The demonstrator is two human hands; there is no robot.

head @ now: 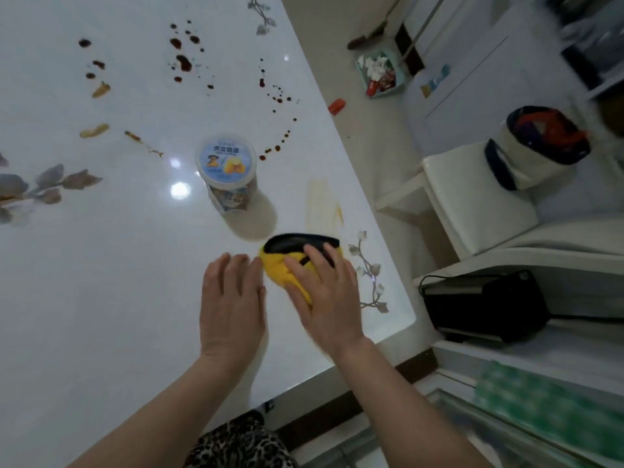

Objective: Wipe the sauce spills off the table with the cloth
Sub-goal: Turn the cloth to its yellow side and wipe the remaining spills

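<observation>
Here, right of centre, the yellow-and-black cloth [287,261] lies under the right hand's [326,298] spread fingers [315,256]; the left hand [231,305], fingers together, lies flat beside it.

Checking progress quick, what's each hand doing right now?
Left hand: open, flat on the table, holding nothing.
Right hand: open, pressing on the yellow cloth.

My cloth [280,270] is yellow with a black patch on top, bunched flat on the white table [101,298] near its right edge, just this side of the blue-lidded tub [226,160]. A pale yellow-brown smear [322,204] lies right of the tub. Dark brown sauce drops [182,60] and tan streaks [94,130] scatter beyond the tub and to its left.
</observation>
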